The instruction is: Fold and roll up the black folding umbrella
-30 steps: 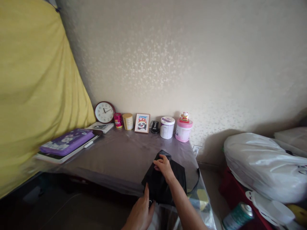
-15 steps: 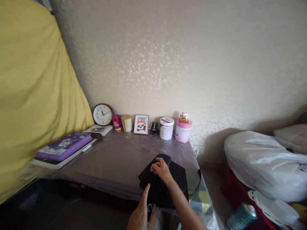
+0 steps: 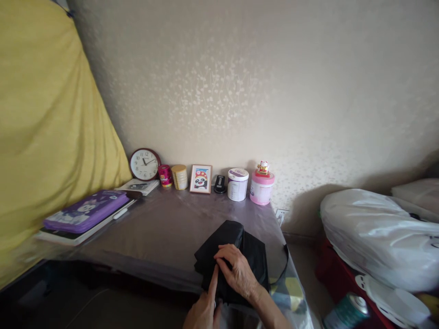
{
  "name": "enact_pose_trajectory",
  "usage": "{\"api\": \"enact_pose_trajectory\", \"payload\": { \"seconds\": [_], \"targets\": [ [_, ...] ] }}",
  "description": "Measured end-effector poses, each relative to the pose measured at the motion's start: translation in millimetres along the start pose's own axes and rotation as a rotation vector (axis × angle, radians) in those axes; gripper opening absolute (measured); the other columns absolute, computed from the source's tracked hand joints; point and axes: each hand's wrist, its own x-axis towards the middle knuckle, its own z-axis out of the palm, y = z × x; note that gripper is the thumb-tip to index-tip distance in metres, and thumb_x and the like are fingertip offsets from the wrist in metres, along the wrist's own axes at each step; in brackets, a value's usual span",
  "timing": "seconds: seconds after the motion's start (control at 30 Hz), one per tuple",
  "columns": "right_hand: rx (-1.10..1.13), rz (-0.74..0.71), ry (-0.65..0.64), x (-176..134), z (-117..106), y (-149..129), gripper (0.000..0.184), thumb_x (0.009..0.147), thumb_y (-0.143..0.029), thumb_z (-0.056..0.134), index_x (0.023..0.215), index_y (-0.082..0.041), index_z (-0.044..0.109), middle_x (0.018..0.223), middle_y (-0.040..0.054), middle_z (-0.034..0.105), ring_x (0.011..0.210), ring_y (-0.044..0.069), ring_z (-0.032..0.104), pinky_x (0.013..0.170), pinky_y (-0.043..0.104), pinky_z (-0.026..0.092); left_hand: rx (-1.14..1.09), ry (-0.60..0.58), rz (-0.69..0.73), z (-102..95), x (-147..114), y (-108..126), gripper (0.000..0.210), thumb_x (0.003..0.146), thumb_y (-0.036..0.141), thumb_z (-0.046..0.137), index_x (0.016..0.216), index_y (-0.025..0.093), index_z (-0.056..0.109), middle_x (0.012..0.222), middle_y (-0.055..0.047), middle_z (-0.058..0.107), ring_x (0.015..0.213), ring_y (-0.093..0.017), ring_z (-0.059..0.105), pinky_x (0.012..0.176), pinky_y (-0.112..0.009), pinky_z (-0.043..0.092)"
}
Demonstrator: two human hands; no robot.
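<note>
A black folding umbrella [image 3: 222,233] lies at the table's near right, its cloth panels loosely folded and its wrist strap trailing to the right. My left hand [image 3: 205,308] is closed around its handle end at the bottom of the view, index finger stretched up along the cloth. The handle is mostly hidden by that hand. My right hand [image 3: 237,272] rests over the middle of the umbrella, fingers bent and thumb and fingertips brought together on the black cloth, close to the left index fingertip.
Along the wall stand a clock [image 3: 145,164], a pink can [image 3: 165,176], a yellow-lidded tin [image 3: 180,177], a framed panda picture [image 3: 200,179] and two tubs, one topped by a cat figurine [image 3: 263,168]. A purple case [image 3: 85,210] lies left. White bags [image 3: 373,233] and a spray can [image 3: 348,313] are right.
My right hand has moved down and closed its fingers on the cloth beside the left index finger. My left hand has turned slightly, with its thumb now less visible. The umbrella has barely shifted.
</note>
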Motion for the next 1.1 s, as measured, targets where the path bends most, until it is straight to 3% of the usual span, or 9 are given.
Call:
{"api": "enact_pose_trajectory", "payload": {
  "seconds": [0.13, 0.37, 0.5, 0.67, 0.73, 0.87, 0.93, 1.0, 1.1],
  "targets": [
    [-0.158, -0.065, -0.053, 5, 1, 24, 0.019, 0.088, -0.021, 0.049, 0.099, -0.023, 0.064, 0.107, 0.004, 0.066, 0.117, 0.02, 0.049, 0.105, 0.043, 0.026, -0.006, -0.009, -0.063, 0.2, 2, 3, 0.069, 0.087, 0.023, 0.032, 0.143, 0.016, -0.006, 0.109, -0.012, 0.065, 0.09, -0.022, 0.065, 0.072, -0.025, 0.044],
    [-0.409, 0.033, 0.002, 48, -9, 71, 0.023, 0.09, -0.02, 0.045, 0.099, -0.023, 0.067, 0.109, 0.0049, 0.066, 0.116, 0.021, 0.05, 0.103, 0.044, 0.028, -0.032, -0.049, -0.099, -5.3, 0, 8, 0.072, 0.088, 0.028, 0.033, 0.142, 0.014, -0.012, 0.118, -0.014, 0.061, 0.097, -0.022, 0.063, 0.078, -0.026, 0.043],
    [-0.477, 0.104, 0.089, 52, -10, 69, 0.026, 0.09, -0.019, 0.044, 0.107, -0.02, 0.063, 0.118, 0.0096, 0.061, 0.119, 0.024, 0.047, 0.102, 0.046, 0.028, -0.029, -0.054, -0.133, -6.4, -1, 9, 0.071, 0.088, 0.029, 0.032, 0.142, 0.015, -0.013, 0.116, -0.015, 0.062, 0.096, -0.022, 0.063, 0.077, -0.027, 0.043],
    [-0.361, -0.05, -0.083, 45, -1, 55, 0.022, 0.09, -0.022, 0.046, 0.096, -0.024, 0.067, 0.105, 0.004, 0.068, 0.116, 0.021, 0.051, 0.104, 0.043, 0.028, -0.005, -0.053, -0.116, -5.3, -1, 9, 0.07, 0.089, 0.031, 0.029, 0.142, 0.012, -0.013, 0.111, -0.017, 0.064, 0.089, -0.026, 0.065, 0.071, -0.03, 0.043],
    [-0.348, 0.036, 0.009, 44, -6, 57, 0.021, 0.087, -0.02, 0.048, 0.093, -0.021, 0.068, 0.108, 0.0058, 0.066, 0.114, 0.022, 0.052, 0.102, 0.042, 0.031, -0.003, -0.036, -0.118, -3.9, -1, 8, 0.07, 0.089, 0.03, 0.029, 0.142, 0.011, -0.012, 0.111, -0.016, 0.064, 0.091, -0.025, 0.065, 0.072, -0.029, 0.043],
    [-0.265, 0.297, 0.337, 28, -36, 71, 0.028, 0.085, -0.023, 0.043, 0.1, -0.016, 0.065, 0.105, 0.0104, 0.066, 0.102, 0.022, 0.058, 0.094, 0.037, 0.041, -0.009, -0.003, -0.11, -0.2, 0, 6, 0.068, 0.089, 0.027, 0.029, 0.143, 0.009, -0.009, 0.119, -0.017, 0.06, 0.094, -0.024, 0.064, 0.075, -0.028, 0.043],
    [-0.26, 0.385, 0.412, 9, -52, 79, 0.033, 0.085, -0.028, 0.038, 0.102, -0.014, 0.063, 0.103, 0.0125, 0.066, 0.098, 0.024, 0.06, 0.089, 0.041, 0.044, -0.007, 0.004, -0.107, 1.7, 0, 5, 0.067, 0.09, 0.028, 0.028, 0.143, 0.008, -0.008, 0.116, -0.017, 0.062, 0.093, -0.024, 0.065, 0.074, -0.026, 0.043],
    [-0.134, 0.564, 0.518, -15, -63, 84, 0.035, 0.083, -0.035, 0.041, 0.103, -0.015, 0.062, 0.102, 0.0108, 0.066, 0.091, 0.023, 0.063, 0.085, 0.038, 0.047, -0.012, 0.02, -0.088, 3.8, 0, 3, 0.066, 0.091, 0.029, 0.027, 0.143, 0.008, -0.008, 0.112, -0.016, 0.064, 0.092, -0.022, 0.065, 0.075, -0.024, 0.043],
    [-0.023, 0.706, 0.559, -46, -67, 89, 0.039, 0.079, -0.043, 0.046, 0.102, -0.015, 0.063, 0.101, 0.0108, 0.067, 0.093, 0.025, 0.062, 0.085, 0.037, 0.047, -0.025, 0.059, -0.042, 6.6, -1, 1, 0.065, 0.091, 0.028, 0.026, 0.143, 0.008, -0.007, 0.115, -0.015, 0.062, 0.098, -0.02, 0.063, 0.081, -0.022, 0.041]
  ]
}}
